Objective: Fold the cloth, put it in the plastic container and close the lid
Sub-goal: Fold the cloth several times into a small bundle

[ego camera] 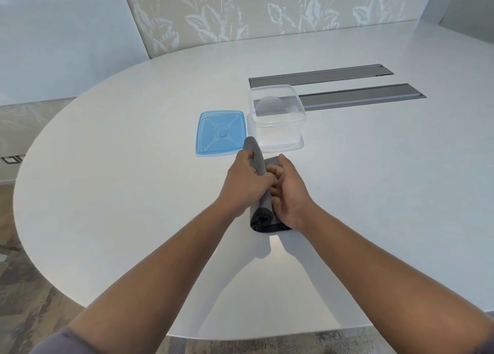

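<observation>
A dark grey cloth [263,218], folded into a long narrow bundle, lies on the white table [120,193] in front of me. My left hand [244,185] grips its left side, fingers curled over the raised far end. My right hand [290,190] holds the right side, fingers curled against the cloth's middle. Just beyond the cloth stands the clear plastic container [276,118], open with nothing in it. Its blue lid [221,132] lies flat on the table to the container's left, touching the cloth's far tip in the view.
Two long grey recessed strips [355,98] are set in the table behind and right of the container. The table's rounded edge curves along the left and front. A patterned wall panel [267,11] rises behind it.
</observation>
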The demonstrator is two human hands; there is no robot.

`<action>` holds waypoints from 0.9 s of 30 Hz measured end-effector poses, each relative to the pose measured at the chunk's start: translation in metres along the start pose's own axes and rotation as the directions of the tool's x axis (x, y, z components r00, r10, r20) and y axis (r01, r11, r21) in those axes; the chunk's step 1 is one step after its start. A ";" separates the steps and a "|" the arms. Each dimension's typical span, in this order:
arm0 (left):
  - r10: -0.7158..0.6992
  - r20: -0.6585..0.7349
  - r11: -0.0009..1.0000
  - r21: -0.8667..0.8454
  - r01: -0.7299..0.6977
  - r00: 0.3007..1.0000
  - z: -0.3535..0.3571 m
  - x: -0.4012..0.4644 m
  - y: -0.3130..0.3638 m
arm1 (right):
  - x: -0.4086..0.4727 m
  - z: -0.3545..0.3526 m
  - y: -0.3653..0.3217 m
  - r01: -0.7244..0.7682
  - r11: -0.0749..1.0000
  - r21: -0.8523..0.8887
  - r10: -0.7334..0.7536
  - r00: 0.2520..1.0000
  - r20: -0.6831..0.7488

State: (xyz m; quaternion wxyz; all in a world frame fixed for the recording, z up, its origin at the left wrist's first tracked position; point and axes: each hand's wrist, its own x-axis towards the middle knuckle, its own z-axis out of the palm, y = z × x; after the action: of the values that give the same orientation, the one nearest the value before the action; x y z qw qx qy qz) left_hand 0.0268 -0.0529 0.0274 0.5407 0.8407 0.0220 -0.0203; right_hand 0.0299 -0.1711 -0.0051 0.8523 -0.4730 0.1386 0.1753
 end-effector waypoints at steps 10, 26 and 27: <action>-0.024 0.113 0.991 -0.126 0.038 0.993 0.028 0.005 -0.003 | -0.007 -0.028 -0.001 -0.145 0.968 0.204 0.103 0.973 0.206; 0.260 0.279 0.745 0.551 -0.376 0.924 0.038 0.020 -0.055 | -0.014 -0.027 -0.005 -0.130 0.939 0.320 0.082 0.984 0.157; 0.263 0.281 0.753 0.539 -0.379 0.923 0.038 0.020 -0.055 | -0.015 -0.025 -0.006 -0.118 0.935 0.336 0.068 0.985 0.158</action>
State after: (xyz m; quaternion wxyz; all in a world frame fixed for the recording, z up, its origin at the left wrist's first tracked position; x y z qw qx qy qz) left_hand 0.0429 -0.0643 -0.0399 0.2515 0.9506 -0.1814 -0.0115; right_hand 0.0171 -0.1978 -0.0067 0.9202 -0.2959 0.1273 0.2223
